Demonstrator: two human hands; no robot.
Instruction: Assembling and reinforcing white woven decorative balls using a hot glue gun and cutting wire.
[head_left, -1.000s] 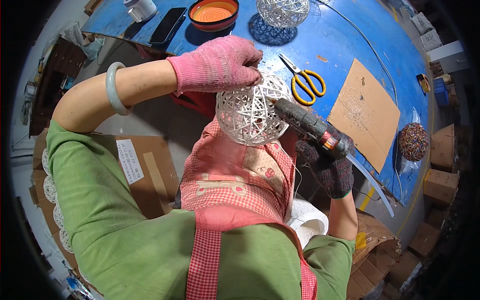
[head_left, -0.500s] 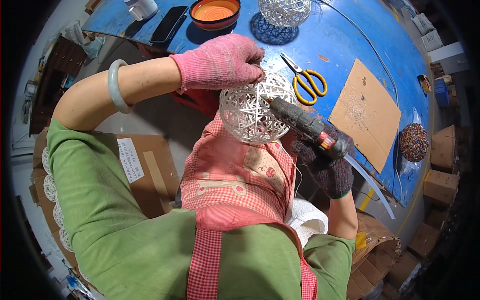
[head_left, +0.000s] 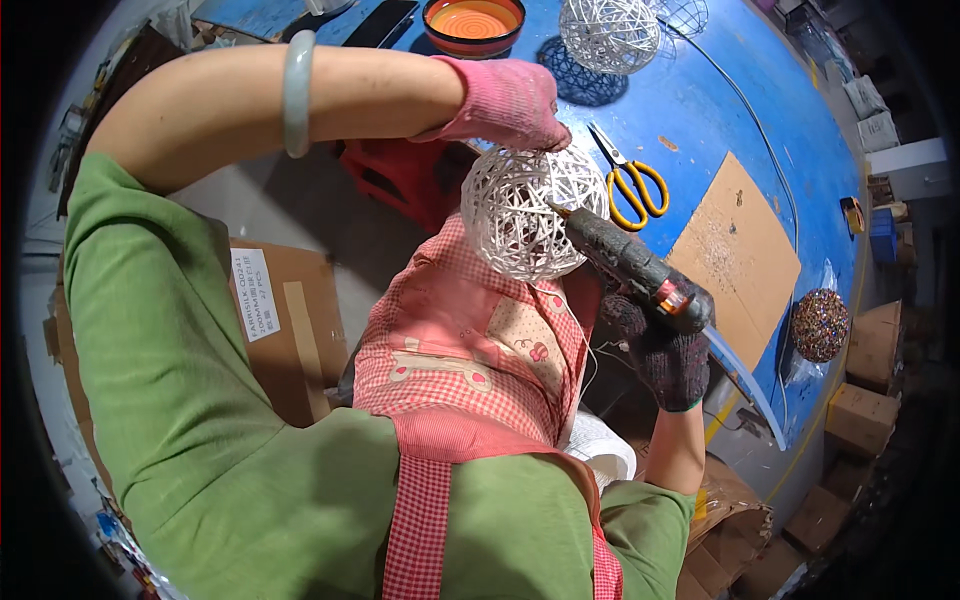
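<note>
A white openwork ball of wound strands [head_left: 500, 220] is held at the table's near edge, above my lap. My left hand [head_left: 505, 105], in a pink knitted glove, is closed on its far side, fingers curled down; the fingertips are partly hidden. My right hand [head_left: 660, 345], in a dark knitted glove, grips a black glue gun [head_left: 625, 255] from below. The gun's nozzle points at the ball's right side, touching or very close to it. A translucent glue stick [head_left: 745, 380] sticks out of the gun's rear.
On the blue table [head_left: 700, 110] lie yellow-handled scissors [head_left: 640, 190], a cardboard sheet [head_left: 740, 245], an orange bowl [head_left: 475, 22], a second white ball [head_left: 610, 35] and a multicoloured ball [head_left: 820, 325]. A cable [head_left: 755, 120] crosses the table. Cartons [head_left: 860, 420] stand at right.
My left hand has moved right over the ball's far side, its wrist bent and fingers turned down. The ball has turned slightly. The glue gun keeps its place beside it. The view has shifted a little.
</note>
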